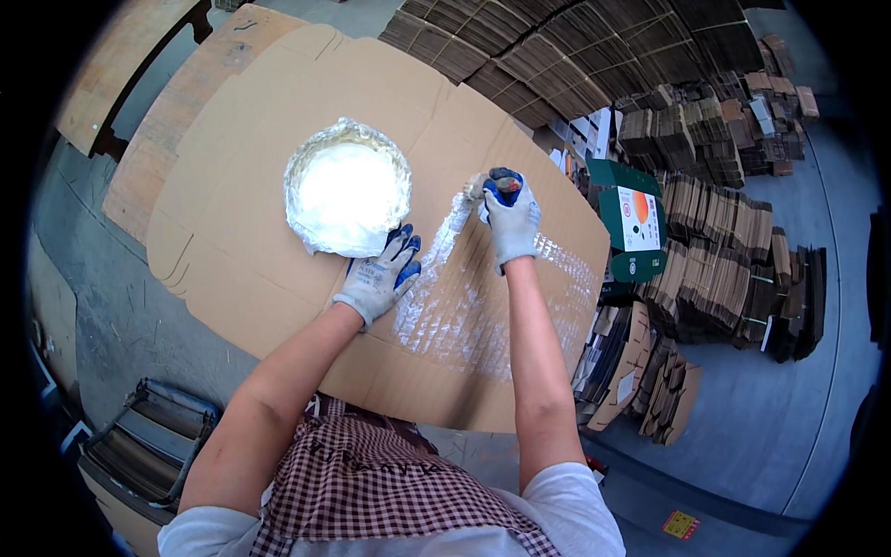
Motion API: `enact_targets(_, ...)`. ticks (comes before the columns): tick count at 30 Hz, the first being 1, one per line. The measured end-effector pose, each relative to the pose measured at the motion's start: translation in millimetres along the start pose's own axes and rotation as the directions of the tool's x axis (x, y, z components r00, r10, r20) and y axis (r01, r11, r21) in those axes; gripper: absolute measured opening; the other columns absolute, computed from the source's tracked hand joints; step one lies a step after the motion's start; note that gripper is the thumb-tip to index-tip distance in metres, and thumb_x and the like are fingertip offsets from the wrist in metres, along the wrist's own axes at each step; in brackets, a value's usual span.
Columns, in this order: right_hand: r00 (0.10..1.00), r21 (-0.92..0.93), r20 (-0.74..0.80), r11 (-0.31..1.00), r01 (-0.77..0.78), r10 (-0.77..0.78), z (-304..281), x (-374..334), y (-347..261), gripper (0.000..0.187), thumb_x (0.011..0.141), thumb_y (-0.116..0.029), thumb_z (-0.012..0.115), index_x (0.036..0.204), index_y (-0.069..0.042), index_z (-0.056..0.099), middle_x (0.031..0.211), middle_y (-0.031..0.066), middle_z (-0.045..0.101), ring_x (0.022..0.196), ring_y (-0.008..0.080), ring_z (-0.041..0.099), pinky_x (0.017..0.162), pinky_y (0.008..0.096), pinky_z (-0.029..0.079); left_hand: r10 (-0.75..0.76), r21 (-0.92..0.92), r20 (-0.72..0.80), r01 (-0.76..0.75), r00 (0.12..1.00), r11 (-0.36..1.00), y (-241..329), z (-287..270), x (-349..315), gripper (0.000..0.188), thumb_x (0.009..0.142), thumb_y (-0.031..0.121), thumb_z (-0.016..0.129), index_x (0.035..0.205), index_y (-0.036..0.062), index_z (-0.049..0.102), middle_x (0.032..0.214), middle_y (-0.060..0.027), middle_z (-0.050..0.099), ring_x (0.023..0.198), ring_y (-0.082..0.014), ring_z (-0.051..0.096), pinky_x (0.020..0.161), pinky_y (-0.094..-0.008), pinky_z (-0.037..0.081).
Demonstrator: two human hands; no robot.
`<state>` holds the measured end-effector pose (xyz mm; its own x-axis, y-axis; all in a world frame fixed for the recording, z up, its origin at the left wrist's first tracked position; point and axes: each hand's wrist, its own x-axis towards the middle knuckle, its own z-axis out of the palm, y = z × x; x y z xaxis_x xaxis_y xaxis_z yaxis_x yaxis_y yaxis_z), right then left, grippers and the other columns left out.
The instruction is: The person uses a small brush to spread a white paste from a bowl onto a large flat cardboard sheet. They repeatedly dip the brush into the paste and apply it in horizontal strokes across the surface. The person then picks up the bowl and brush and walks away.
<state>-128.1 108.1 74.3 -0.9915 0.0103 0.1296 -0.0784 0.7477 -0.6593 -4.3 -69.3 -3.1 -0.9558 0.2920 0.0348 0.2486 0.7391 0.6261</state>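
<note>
A large flat sheet of brown cardboard [251, 158] lies in front of me, streaked with wet white paste [436, 316] on its right half. My right hand [513, 218], in a white and blue work glove, is wrapped round a brush [474, 187]. Its bristles touch the upper end of a thick white streak. My left hand [375, 276], gloved the same way, rests flat with fingers stretched out on the cardboard, its fingertips by the rim of a round basin [295, 186]. Crinkled lining covers the basin, and bright white paste fills it.
Tied stacks of folded cardboard [548, 56] stand beyond the sheet, and more stacks [710, 218] sit to the right. A green printed box [636, 218] is near the sheet's right edge. A metal-framed chair [153, 436] stands at lower left, and a wooden table [121, 79] at upper left.
</note>
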Motion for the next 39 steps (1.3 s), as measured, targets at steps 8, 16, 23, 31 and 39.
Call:
enact_targets(8, 0.997, -0.063, -0.062, 0.997, -0.051, 0.047, -1, 11, -11, 0.023, 0.071, -0.014, 0.062, 0.092, -0.006, 0.056, 0.086, 0.0119, 0.060, 0.076, 0.0240, 0.059, 0.069, 0.0320, 0.046, -0.006, -0.009, 0.020, 0.006, 1.000, 1.000, 1, -2, -1, 0.047, 0.084, 0.032, 0.043, 0.125, 0.0101, 0.040, 0.134, -0.0100, 0.031, 0.123, -0.0270, 0.030, 0.102, -0.0410, 0.020)
enact_targets(16, 0.992, -0.036, -0.064, 0.993, -0.108, 0.106, 1, 33, 6, 0.022, 0.069, -0.013, 0.061, 0.090, -0.007, 0.056, 0.087, 0.0120, 0.060, 0.080, 0.0267, 0.059, 0.072, 0.0334, 0.045, -0.024, -0.001, 0.038, 0.024, 0.999, 1.000, 2, -2, -1, 0.046, 0.084, 0.033, 0.043, 0.125, 0.0119, 0.041, 0.134, -0.0087, 0.031, 0.123, -0.0263, 0.030, 0.101, -0.0416, 0.020)
enact_targets(23, 0.990, -0.220, -0.110, 0.969, -0.115, 0.093, 6, 45, 9, 0.025, 0.069, -0.014, 0.062, 0.092, -0.007, 0.056, 0.088, 0.0129, 0.060, 0.082, 0.0282, 0.058, 0.074, 0.0342, 0.045, -0.015, 0.037, 0.027, 0.014, 1.000, 0.999, 3, -3, -1, 0.046, 0.083, 0.033, 0.044, 0.124, 0.0118, 0.042, 0.134, -0.0081, 0.032, 0.123, -0.0262, 0.029, 0.102, -0.0417, 0.020)
enact_targets(31, 0.992, -0.172, -0.062, 0.978, -0.116, 0.106, 5, 56, 16, 0.024, 0.069, -0.016, 0.061, 0.091, -0.007, 0.056, 0.089, 0.0141, 0.060, 0.083, 0.0305, 0.057, 0.073, 0.0370, 0.045, -0.019, 0.005, 0.018, 0.019, 1.000, 1.000, 3, -3, 0, 0.045, 0.083, 0.031, 0.046, 0.123, 0.0106, 0.043, 0.133, -0.0091, 0.033, 0.123, -0.0267, 0.030, 0.101, -0.0414, 0.020)
enact_targets(39, 0.990, -0.170, -0.041, 0.976, -0.137, 0.132, 4, 52, 14, 0.022, 0.070, -0.021, 0.060, 0.086, -0.006, 0.055, 0.084, 0.0156, 0.059, 0.080, 0.0314, 0.057, 0.070, 0.0384, 0.045, -0.012, 0.007, 0.005, 0.011, 1.000, 1.000, 2, -1, 0, 0.045, 0.083, 0.031, 0.045, 0.123, 0.0105, 0.043, 0.133, -0.0093, 0.034, 0.122, -0.0268, 0.030, 0.101, -0.0410, 0.021)
